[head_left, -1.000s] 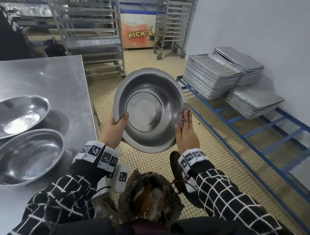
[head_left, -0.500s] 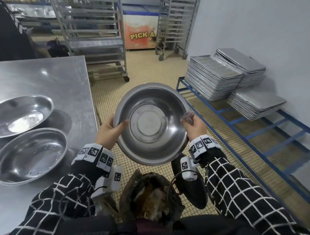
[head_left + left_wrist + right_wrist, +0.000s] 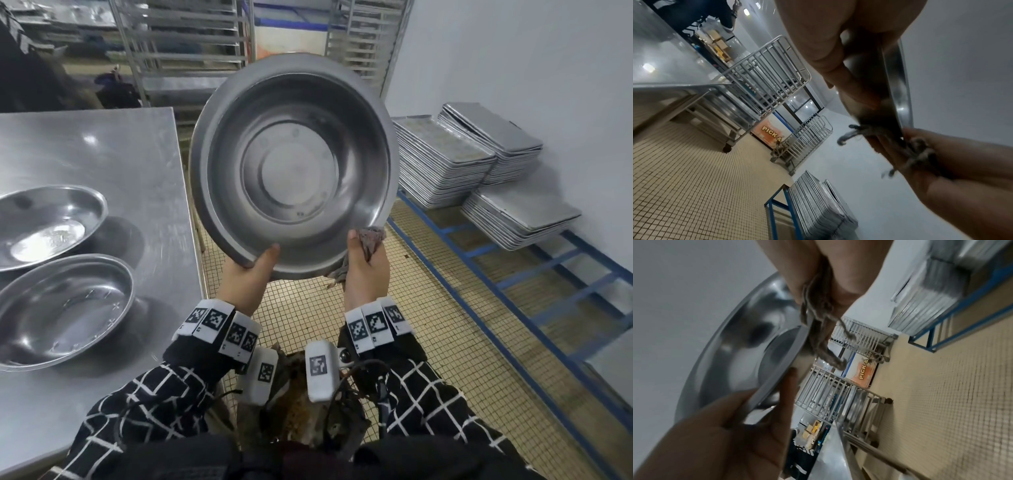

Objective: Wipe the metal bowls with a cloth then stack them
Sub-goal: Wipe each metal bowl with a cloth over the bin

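I hold a large metal bowl (image 3: 294,164) up over the tiled floor, its inside tilted toward me. My left hand (image 3: 260,263) grips the lower rim, thumb inside and fingers behind. My right hand (image 3: 363,253) pinches a grey frayed cloth (image 3: 371,238) over the lower right rim. In the left wrist view the left hand's fingers (image 3: 838,73) lie on the bowl's (image 3: 898,81) outside, with the cloth (image 3: 920,154) beyond. The right wrist view shows the cloth (image 3: 822,331) draped over the bowl's rim (image 3: 781,360). Two more bowls, one farther (image 3: 44,226) and one nearer (image 3: 61,305), sit side by side on the steel table (image 3: 120,154).
Stacks of metal trays (image 3: 445,164) rest on a low blue rack (image 3: 513,284) along the right wall. Wheeled tray racks (image 3: 181,51) stand at the back. A person in dark clothes (image 3: 30,68) is beyond the table. A brown bundle (image 3: 298,411) lies below my wrists.
The bowl has risen and come closer, tilted more upright. My right hand with the cloth slid from the right rim down to the lower rim. My left hand shifted toward the bottom edge.
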`<state>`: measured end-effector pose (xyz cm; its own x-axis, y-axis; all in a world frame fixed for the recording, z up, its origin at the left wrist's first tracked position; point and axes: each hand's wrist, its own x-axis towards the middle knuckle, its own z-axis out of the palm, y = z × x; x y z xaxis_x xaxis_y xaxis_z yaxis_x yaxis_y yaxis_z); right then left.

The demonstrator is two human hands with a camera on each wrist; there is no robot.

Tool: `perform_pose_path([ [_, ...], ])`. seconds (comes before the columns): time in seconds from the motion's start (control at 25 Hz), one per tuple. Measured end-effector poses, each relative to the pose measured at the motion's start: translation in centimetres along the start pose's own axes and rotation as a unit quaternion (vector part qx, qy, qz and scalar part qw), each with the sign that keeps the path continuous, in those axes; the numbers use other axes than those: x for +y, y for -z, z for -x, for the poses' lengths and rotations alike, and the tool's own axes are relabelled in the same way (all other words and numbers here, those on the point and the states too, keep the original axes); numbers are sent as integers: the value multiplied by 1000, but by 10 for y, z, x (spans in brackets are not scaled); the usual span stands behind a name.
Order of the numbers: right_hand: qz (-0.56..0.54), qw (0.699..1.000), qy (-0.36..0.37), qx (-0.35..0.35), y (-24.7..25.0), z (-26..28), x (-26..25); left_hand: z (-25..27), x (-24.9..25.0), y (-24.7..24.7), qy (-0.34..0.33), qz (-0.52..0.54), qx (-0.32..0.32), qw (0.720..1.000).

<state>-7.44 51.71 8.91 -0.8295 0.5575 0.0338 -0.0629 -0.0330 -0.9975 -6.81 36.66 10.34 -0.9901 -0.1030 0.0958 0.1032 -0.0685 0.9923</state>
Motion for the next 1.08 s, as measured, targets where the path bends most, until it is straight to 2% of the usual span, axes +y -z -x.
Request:
perform_pose_path([
  [0.08,36,998,-18,-40,5,-1,3,-7,3,6,16,5,27,999],
  [0.16,73,996,-19,-43,10,4,7,-15,0,13,27,-32,42,998],
  [0.28,118,991,35,-58,12,18,14,-30,-4,24,29,-84,36,995],
  [0.36,150,975,91,-136,2,21,11,-37,0,26,4,-104,12,995],
  [0.4,180,956,122,-199,-6,21,10,-39,3,26,-8,-113,-2,994],
  [0.44,236,918,165,-272,-14,20,11,-40,6,24,-18,-117,-15,993],
  [0.48,310,864,213,-335,-22,19,15,-41,9,23,-29,-122,-25,992],
  [0.52,374,811,253,-372,-28,19,21,-40,11,22,-45,-138,-35,989],
  [0.56,415,777,274,-387,-30,20,25,-40,14,22,-58,-158,-44,985],
  [0.64,458,752,261,-396,-26,14,37,-41,17,26,-61,-178,-49,981],
  [0.68,502,727,259,-390,-21,8,41,-41,18,29,-53,-175,-50,982],
  [0.8,658,604,335,-299,0,-32,41,-42,14,38,-33,-159,-65,985],
  [0.84,696,575,339,-265,6,-49,37,-41,13,38,-28,-156,-70,985],
  [0.88,723,560,332,-232,9,-63,31,-41,12,37,-21,-150,-74,986],
  [0.92,734,560,327,-202,11,-73,24,-40,13,36,-13,-143,-74,987],
  [1.0,732,579,315,-172,9,-78,19,-42,15,33,-5,-126,-68,990],
  [1.08,705,612,296,-201,2,-65,24,-43,18,30,-14,-123,-63,990],
])
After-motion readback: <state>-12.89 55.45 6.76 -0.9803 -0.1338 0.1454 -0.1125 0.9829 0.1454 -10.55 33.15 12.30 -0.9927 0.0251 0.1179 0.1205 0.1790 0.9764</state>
